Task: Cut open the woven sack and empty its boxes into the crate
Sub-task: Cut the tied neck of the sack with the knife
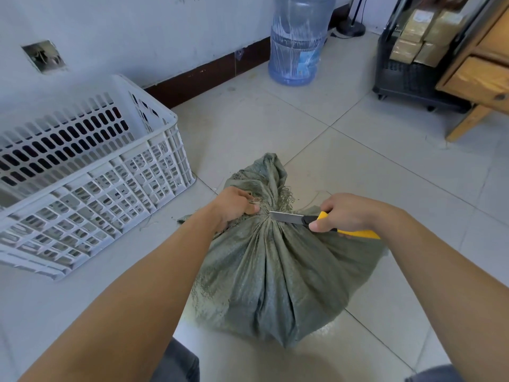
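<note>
green woven sack [278, 274] sits on the tile floor [303, 119] at 6 o'clock, tied neck pointing to 12. left hand [234, 206] has fingers curled tight round the bunched neck; right hand [348, 213] has fingers wrapped on a yellow utility knife [302, 219], blade tip touching the neck from 3 o'clock. white crate [115, 186] stands at 9 o'clock, apart from the sack.

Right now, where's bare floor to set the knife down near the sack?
Widest: floor tiles between the sack, water jug and black cart. Also tiles right of the sack, toward the desk leg. Narrow strip between crate and sack. Crowded: the sack neck, where the left hand grips and the right hand holds the knife.
</note>
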Demonstrator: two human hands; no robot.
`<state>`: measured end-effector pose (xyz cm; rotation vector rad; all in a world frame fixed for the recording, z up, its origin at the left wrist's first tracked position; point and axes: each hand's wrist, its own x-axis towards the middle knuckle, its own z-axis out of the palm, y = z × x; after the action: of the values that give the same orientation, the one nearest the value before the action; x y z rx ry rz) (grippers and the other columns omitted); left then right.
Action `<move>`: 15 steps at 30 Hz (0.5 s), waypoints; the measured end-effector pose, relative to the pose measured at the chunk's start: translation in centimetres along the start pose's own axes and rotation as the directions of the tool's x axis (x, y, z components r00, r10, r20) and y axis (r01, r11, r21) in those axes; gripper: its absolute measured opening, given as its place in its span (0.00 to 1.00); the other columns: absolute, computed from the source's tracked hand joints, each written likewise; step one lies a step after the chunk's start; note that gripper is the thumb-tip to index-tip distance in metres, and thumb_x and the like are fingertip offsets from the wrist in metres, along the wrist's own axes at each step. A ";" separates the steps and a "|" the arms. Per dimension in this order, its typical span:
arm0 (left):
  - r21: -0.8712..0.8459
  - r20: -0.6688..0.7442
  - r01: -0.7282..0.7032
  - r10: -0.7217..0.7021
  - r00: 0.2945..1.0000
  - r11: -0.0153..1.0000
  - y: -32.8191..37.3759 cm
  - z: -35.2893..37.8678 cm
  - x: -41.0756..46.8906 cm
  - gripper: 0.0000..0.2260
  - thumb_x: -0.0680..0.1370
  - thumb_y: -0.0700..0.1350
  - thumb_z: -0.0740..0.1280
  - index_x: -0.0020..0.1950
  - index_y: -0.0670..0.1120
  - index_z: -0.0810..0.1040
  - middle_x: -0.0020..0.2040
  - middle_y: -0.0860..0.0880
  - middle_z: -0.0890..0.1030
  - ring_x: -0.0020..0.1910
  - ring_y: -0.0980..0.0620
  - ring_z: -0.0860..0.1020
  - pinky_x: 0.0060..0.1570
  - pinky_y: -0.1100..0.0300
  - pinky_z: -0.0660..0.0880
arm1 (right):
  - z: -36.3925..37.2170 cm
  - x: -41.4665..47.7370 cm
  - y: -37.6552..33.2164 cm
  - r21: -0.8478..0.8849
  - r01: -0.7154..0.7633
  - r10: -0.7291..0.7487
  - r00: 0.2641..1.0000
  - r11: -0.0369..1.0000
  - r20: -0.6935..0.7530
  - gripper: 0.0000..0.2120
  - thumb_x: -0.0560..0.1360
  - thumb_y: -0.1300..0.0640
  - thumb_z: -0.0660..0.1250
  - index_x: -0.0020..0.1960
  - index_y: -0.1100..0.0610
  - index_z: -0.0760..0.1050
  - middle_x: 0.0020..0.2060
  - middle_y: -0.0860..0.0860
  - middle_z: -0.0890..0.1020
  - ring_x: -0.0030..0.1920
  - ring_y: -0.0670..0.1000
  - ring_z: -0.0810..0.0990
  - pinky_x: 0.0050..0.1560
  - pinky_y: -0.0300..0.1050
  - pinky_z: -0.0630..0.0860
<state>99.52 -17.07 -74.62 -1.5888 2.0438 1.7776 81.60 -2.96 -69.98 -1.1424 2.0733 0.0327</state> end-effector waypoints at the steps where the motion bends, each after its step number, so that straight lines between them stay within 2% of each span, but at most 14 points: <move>1: -0.012 -0.018 0.010 -0.010 1.000 1.000 0.1 0.0 0.0 0.17 0.75 0.40 0.70 0.63 0.39 0.75 0.69 0.43 0.71 0.68 0.44 0.68 0.59 0.57 0.64 | 0.0 -0.1 -0.1 0.007 -0.004 0.004 1.000 1.000 0.006 0.16 0.71 0.46 0.71 0.36 0.57 0.72 0.33 0.55 0.79 0.31 0.54 0.76 0.37 0.43 0.71; 4: -0.029 -0.067 0.023 -0.025 0.997 0.999 0.2 0.3 0.0 0.17 0.76 0.39 0.68 0.64 0.38 0.74 0.69 0.42 0.71 0.66 0.45 0.69 0.54 0.60 0.63 | 0.1 -0.3 -0.3 0.011 -0.021 0.021 1.000 1.000 0.014 0.17 0.70 0.45 0.71 0.36 0.57 0.72 0.33 0.56 0.79 0.31 0.54 0.76 0.38 0.43 0.71; 9: -0.063 -0.087 0.049 -0.055 0.995 0.997 0.3 0.5 0.0 0.19 0.76 0.39 0.68 0.66 0.37 0.73 0.65 0.42 0.74 0.54 0.48 0.71 0.54 0.61 0.67 | 0.2 -0.8 -0.9 -0.001 -0.030 0.030 1.000 1.000 -0.001 0.17 0.71 0.47 0.71 0.35 0.59 0.71 0.32 0.56 0.78 0.31 0.55 0.75 0.36 0.43 0.71; 12: -0.072 -0.110 0.056 -0.064 0.992 0.996 0.3 0.5 0.0 0.19 0.76 0.39 0.68 0.66 0.37 0.73 0.65 0.42 0.75 0.61 0.46 0.73 0.56 0.59 0.69 | 0.0 -1.3 -1.5 -0.029 -0.042 0.042 0.999 0.999 0.004 0.18 0.72 0.46 0.70 0.36 0.60 0.71 0.30 0.55 0.77 0.28 0.54 0.74 0.34 0.42 0.69; 15: -0.070 -0.128 0.045 -0.054 0.990 0.996 0.2 0.6 0.0 0.18 0.76 0.39 0.68 0.64 0.36 0.74 0.64 0.41 0.76 0.62 0.43 0.74 0.58 0.55 0.71 | -0.2 -1.5 -1.9 -0.070 -0.071 0.073 0.997 0.995 0.026 0.20 0.72 0.44 0.69 0.35 0.61 0.73 0.20 0.51 0.76 0.24 0.53 0.73 0.32 0.42 0.68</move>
<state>99.07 -16.67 -74.66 -1.8028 1.9963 1.7895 83.36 -3.11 -68.28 -1.1011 2.1015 0.1552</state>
